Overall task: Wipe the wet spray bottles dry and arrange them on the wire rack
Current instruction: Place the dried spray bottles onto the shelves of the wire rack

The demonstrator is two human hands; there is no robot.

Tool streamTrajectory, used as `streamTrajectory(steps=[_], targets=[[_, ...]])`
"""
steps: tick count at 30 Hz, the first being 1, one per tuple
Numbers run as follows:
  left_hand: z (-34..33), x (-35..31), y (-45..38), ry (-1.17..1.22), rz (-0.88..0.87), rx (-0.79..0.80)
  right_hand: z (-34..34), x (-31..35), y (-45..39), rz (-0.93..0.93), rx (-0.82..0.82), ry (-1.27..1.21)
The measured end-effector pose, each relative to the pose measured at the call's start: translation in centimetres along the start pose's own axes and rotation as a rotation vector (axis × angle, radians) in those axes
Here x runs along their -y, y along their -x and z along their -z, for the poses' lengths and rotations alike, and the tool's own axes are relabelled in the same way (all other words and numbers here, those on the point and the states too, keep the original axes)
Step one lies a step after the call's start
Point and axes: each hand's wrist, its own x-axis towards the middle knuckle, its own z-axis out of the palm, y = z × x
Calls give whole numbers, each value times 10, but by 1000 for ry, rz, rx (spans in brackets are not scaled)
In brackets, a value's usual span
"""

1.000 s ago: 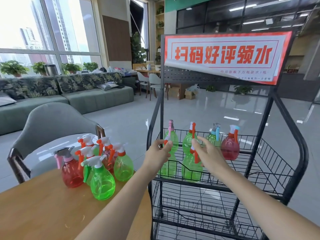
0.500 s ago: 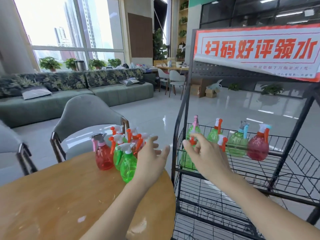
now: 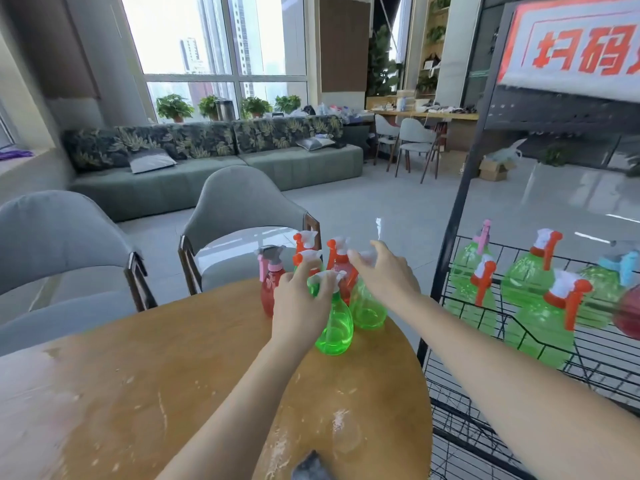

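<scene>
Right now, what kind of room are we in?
Probably an office lounge or showroom, high in a city building. There's a long green sofa under big windows facing towers, desks and chairs behind, and a wire rack with a promotional sign.

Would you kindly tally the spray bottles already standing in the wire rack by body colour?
Green bottles: 5
Red bottles: 1, partly cut off at the picture's edge
Total: 6
</scene>
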Motion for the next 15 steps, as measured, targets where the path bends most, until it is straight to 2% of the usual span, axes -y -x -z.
streamTrajectory(steps=[2, 5, 11, 15], targets=[[0, 1, -3, 39, 38, 60, -7, 2, -10, -11, 37, -3], [3, -1, -4, 114, 79, 71, -15, -1, -16, 8, 71, -61], [4, 0, 0, 352, 201, 138, -13, -17, 4, 18, 64, -385], [2, -10, 16, 469, 270, 129, 7, -30, 35, 12, 26, -497]])
